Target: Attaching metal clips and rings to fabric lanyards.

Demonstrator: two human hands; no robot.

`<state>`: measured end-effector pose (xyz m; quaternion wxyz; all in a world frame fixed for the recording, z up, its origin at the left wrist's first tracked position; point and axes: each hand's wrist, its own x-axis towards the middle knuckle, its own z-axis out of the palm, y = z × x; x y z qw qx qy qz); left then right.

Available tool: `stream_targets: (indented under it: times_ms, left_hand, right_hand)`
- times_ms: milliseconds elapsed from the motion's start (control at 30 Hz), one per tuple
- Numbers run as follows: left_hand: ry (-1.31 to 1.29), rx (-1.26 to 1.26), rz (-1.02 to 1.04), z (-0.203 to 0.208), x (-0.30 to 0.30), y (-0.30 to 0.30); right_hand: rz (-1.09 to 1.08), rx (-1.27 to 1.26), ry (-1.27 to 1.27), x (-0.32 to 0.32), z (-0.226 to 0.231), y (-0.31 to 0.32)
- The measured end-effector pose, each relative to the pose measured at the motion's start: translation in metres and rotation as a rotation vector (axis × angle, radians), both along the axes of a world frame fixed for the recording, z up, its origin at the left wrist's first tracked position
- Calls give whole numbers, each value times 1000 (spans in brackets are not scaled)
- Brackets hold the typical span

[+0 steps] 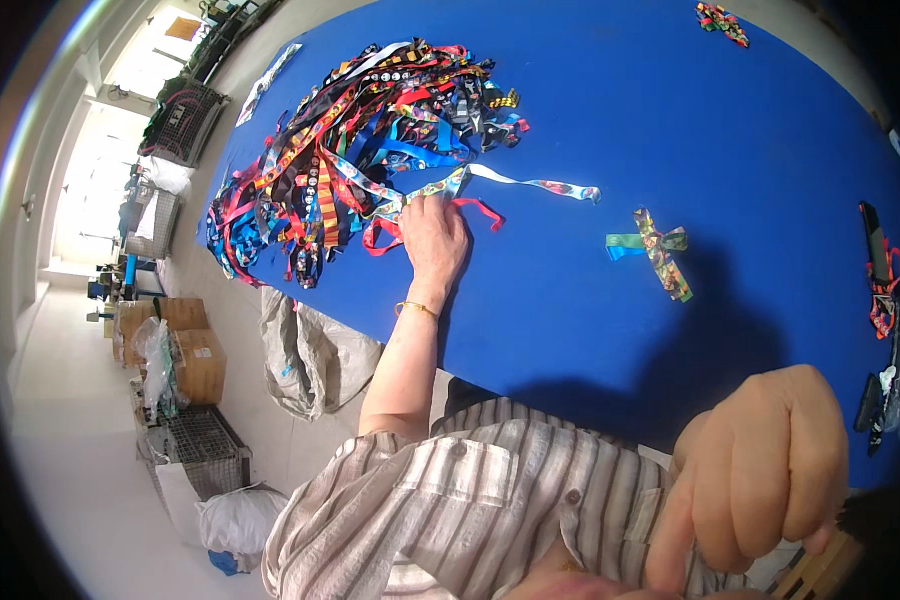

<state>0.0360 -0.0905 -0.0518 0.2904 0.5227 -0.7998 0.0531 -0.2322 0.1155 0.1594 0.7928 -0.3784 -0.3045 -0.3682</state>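
A large tangled heap of colourful printed ribbon straps point(315, 165) covers the far left of the blue table. At its right edge, my left hand point(435, 240) is closed over a pale patterned ribbon strap point(445, 185), its fingertips partly hidden. A light printed end point(570, 190) trails to the right of that hand, and a red strap point(482, 212) curls beside it. My right hand point(760, 470) is lifted close to the camera, above the table's near edge. Its fingers are curled, one pointing downward, and nothing shows in them.
On the blue table point(560, 310), a small crossed bundle of straps point(660, 252) lies right of centre. Another bundle point(722, 24) sits at the far edge. Straps and dark items point(882, 290) line the right edge. Left on the floor are a sack point(315, 360) and cardboard boxes point(198, 365).
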Motion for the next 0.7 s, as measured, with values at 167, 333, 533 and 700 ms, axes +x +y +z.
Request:
stream_targets:
  times_ms: [167, 333, 533, 700]
  left_hand:
    - [17, -43, -27, 0, -2, 1]
    - [-2, -26, -17, 0, -2, 1]
    - [12, -44, -12, -1, 0, 1]
    - [5, -38, 0, -1, 1, 1]
  right_hand:
    - [-92, -9, 51, -2, 5, 2]
    - [-225, 160, -38, 2, 11, 19]
    - [-239, 167, -14, 3, 13, 18]
    - [-158, 187, 7, 2, 11, 17]
